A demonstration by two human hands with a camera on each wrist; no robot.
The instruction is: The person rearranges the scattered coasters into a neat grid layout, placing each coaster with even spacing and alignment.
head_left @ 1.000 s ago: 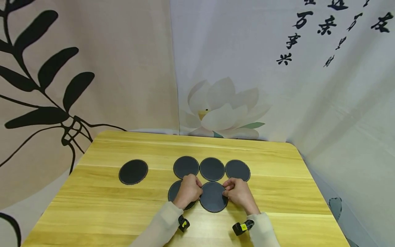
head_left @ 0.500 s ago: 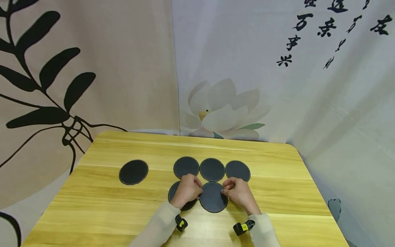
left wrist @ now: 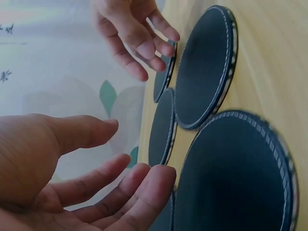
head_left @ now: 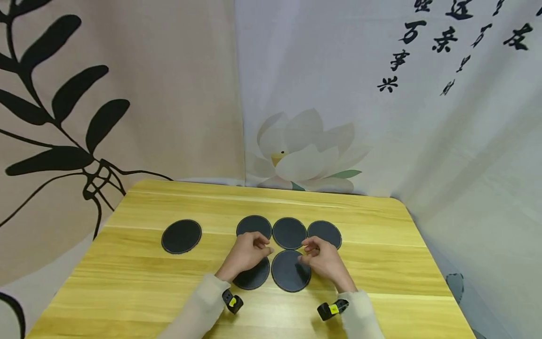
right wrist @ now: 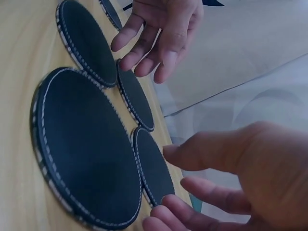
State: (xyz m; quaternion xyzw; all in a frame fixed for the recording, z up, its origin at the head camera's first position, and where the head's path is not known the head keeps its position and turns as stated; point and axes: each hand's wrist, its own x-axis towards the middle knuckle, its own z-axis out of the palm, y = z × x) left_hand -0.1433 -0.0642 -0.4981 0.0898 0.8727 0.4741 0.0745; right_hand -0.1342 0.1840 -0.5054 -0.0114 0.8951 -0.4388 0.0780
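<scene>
Several round black coasters with pale stitched rims lie flat on the wooden table. In the head view three form a back row, with the middle one [head_left: 290, 233] between its neighbours. Nearer, a front right coaster [head_left: 290, 273] lies beside a front left coaster [head_left: 254, 275]. My left hand [head_left: 247, 252] hovers over the front left coaster, its fingers loosely bent and holding nothing. Over the right edge of the front right coaster is my right hand [head_left: 323, 259], thumb and fingers apart with nothing between them. Both wrist views show gaps between the fingertips and the coasters.
A lone coaster [head_left: 181, 236] lies farther left on the wooden table [head_left: 127, 282]. Behind the table's back edge hangs a pale curtain [head_left: 190, 94] printed with leaves, a lotus and dark characters. Each wrist wears a small black strapped device.
Both hands have let go of the front right coaster's edges and risen. The left hand has moved left and away from it; the right has lifted slightly. The coasters stay in place.
</scene>
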